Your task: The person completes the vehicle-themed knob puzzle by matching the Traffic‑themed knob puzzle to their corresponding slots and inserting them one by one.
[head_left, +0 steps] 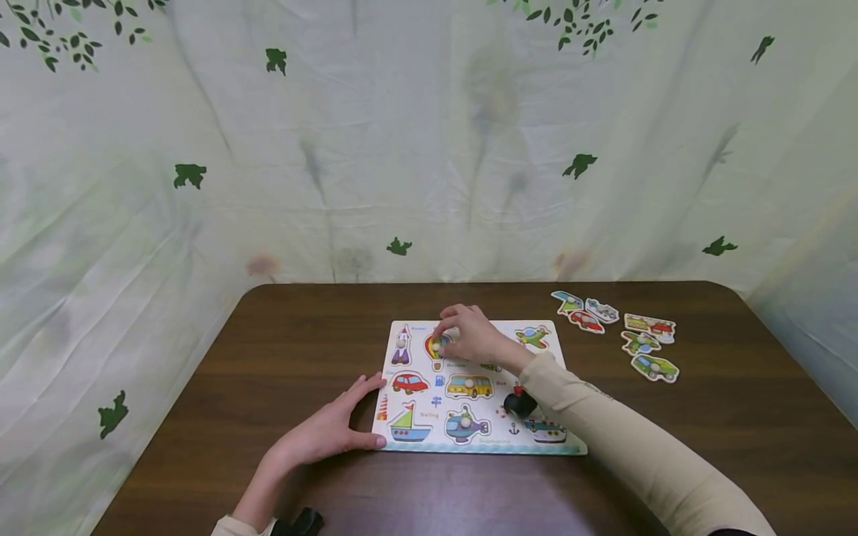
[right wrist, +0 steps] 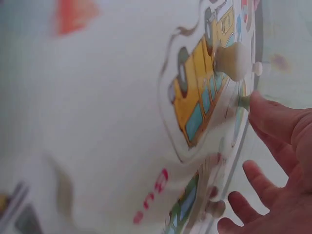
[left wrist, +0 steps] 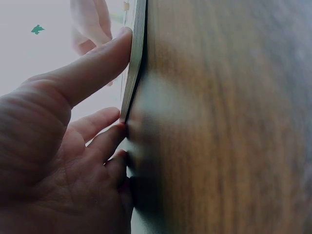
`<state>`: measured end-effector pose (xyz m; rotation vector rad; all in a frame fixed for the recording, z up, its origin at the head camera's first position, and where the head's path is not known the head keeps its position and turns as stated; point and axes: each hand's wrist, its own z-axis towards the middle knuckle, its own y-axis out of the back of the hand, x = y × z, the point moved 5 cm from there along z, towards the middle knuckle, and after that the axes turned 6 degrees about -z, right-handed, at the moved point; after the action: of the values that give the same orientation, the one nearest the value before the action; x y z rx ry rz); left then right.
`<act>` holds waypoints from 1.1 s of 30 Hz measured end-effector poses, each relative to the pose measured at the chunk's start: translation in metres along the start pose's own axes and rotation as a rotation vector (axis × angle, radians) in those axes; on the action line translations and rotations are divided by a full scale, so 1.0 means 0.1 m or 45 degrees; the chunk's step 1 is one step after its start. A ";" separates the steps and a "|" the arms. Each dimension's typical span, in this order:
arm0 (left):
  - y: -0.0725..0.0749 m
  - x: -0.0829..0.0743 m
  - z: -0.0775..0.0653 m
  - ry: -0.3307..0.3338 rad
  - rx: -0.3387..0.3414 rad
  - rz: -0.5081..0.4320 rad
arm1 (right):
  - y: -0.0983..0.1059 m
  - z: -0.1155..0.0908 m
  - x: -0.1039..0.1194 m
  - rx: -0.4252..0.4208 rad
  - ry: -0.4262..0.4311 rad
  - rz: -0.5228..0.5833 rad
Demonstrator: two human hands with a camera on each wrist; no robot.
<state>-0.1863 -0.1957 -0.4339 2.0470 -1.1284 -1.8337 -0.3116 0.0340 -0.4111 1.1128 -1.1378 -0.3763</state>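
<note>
Pinching the knob (right wrist: 244,102) of the balloon piece (head_left: 430,348) with the right hand (head_left: 477,339), thumb and index only. On the puzzle board (head_left: 501,426), toward its far edge, just right of the rocket piece (head_left: 401,350). Cannot tell if seated flush. Touching the board's left edge with the left hand (head_left: 328,429), spread wide, with thumb by the near left corner. Board mid-table (head_left: 281,350). See loose pieces near the table's far right corner, including a red car piece (head_left: 585,321) and green vehicle piece (head_left: 655,368).
</note>
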 end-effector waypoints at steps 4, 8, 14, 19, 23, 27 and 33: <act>0.00 -0.01 -0.01 0.000 -0.005 -0.002 | 0.07 -0.05 -0.02 -0.052 0.020 0.023; 0.01 -0.01 -0.01 -0.015 -0.008 0.002 | 0.14 -0.11 -0.07 -0.103 0.040 0.028; 0.00 0.00 0.00 -0.005 -0.005 -0.005 | 0.26 -0.23 -0.16 -0.167 0.030 0.093; -0.01 0.01 0.00 -0.009 -0.004 -0.007 | 0.37 -0.36 -0.23 -0.222 0.039 0.104; -0.01 0.00 0.00 -0.006 -0.004 -0.004 | 0.44 -0.46 -0.26 -0.271 0.033 0.091; 0.00 -0.01 -0.01 0.000 -0.006 -0.001 | 0.48 -0.55 -0.28 -0.320 0.045 0.075; 0.00 0.00 0.00 -0.003 -0.006 0.000 | 0.54 -0.69 -0.35 -0.403 0.068 0.041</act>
<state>-0.1866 -0.1953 -0.4337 2.0425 -1.1233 -1.8380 -0.2820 0.1188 -0.3830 0.8210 -1.0072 -0.4805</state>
